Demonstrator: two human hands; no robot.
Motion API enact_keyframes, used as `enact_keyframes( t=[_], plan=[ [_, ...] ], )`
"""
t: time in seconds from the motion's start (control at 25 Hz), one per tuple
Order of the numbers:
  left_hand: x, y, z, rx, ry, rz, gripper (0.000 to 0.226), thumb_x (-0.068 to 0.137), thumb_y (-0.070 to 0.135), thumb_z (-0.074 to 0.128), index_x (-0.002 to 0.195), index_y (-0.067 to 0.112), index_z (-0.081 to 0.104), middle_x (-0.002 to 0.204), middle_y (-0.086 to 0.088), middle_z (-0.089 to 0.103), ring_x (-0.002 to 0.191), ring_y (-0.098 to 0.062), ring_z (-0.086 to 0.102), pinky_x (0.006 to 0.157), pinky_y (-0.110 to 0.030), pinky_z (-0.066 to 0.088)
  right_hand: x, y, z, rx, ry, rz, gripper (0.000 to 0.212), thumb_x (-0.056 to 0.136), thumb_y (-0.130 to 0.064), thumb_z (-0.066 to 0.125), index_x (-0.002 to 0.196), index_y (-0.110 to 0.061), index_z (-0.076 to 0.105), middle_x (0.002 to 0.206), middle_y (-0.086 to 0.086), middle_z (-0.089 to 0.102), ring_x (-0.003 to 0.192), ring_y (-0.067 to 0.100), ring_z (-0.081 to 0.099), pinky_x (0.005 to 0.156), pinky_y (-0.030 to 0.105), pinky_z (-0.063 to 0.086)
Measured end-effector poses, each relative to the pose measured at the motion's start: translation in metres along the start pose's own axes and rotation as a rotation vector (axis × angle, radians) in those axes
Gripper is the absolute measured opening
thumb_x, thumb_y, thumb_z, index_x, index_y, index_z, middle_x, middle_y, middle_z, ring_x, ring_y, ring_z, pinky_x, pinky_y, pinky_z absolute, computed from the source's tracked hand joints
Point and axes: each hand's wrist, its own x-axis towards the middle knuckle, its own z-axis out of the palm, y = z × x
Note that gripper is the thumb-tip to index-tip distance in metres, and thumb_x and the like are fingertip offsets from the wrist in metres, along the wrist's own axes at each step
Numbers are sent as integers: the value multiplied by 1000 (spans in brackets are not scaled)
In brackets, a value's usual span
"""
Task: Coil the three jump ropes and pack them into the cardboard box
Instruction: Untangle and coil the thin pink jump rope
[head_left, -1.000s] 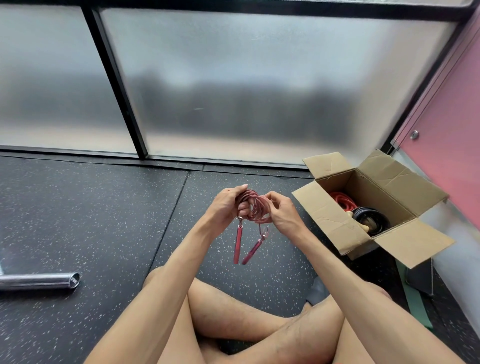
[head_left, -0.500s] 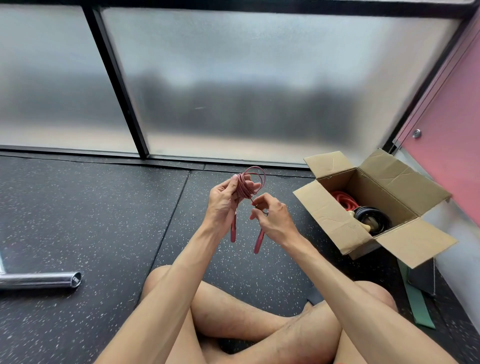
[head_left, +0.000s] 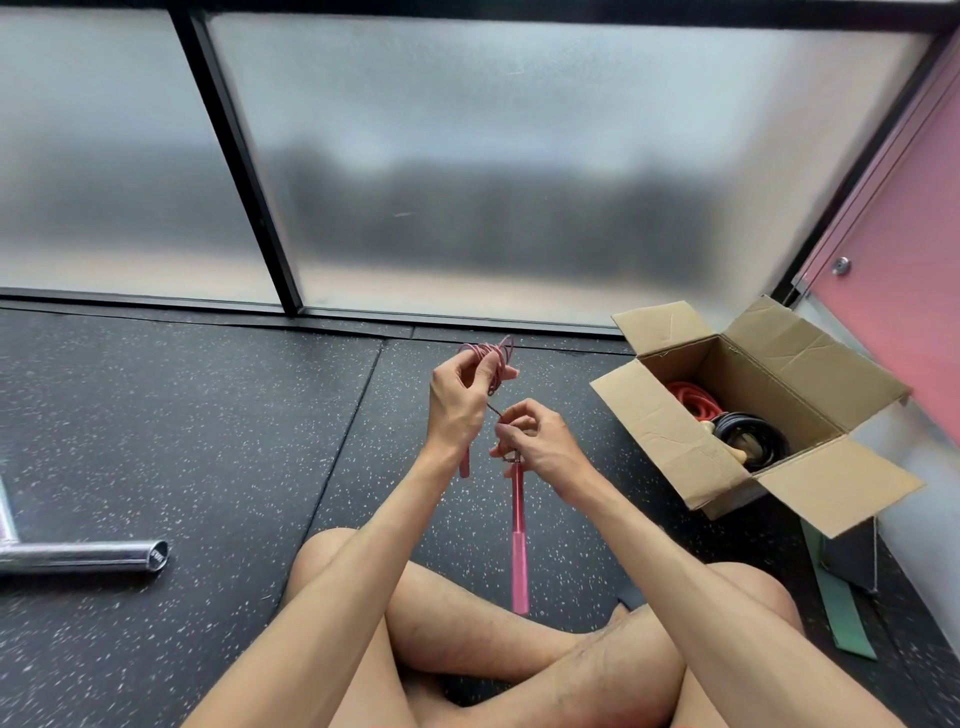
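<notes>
My left hand (head_left: 460, 400) grips the coiled pink jump rope (head_left: 493, 358), whose loops stick out above my fingers. One pink handle (head_left: 464, 465) hangs below that hand. My right hand (head_left: 540, 439) pinches the thin cord at the top of the other pink handle (head_left: 518, 540), which hangs straight down over my crossed legs. The open cardboard box (head_left: 665, 431) stands on the floor to the right. Inside it lie a coiled red rope (head_left: 691, 397) and a coiled black rope (head_left: 753, 434) with wooden handles.
A chrome tube (head_left: 93, 556) lies on the black speckled floor at the left. A green band (head_left: 839, 608) and a dark object lie by the box at the right. Frosted glass panels run along the back, a pink wall stands at the right.
My right hand has moved lower and drawn one handle down, so it now hangs long and straight. The coil stays in my left hand, held a little higher than one second ago.
</notes>
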Motion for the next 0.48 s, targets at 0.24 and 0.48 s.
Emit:
enact_keyframes(
  t=[0.24, 0.48],
  plan=[
    [-11, -25, -9, 796, -141, 226, 17, 99, 23, 58, 90, 11, 66, 83, -7, 73, 72, -24, 68, 65, -41, 55, -2, -5, 0, -357, -99, 32, 6, 97, -11, 55, 99, -10, 49, 74, 8, 64, 60, 21, 58, 52, 32, 52],
    [-17, -20, -7, 1060, -319, 174, 40, 106, 33, 39, 72, 15, 50, 79, -15, 69, 72, -37, 65, 65, -41, 48, 0, -9, -20, -795, -61, -218, 32, 90, -27, 68, 105, -19, 40, 81, -6, 60, 72, 15, 59, 68, 31, 44]
  ],
)
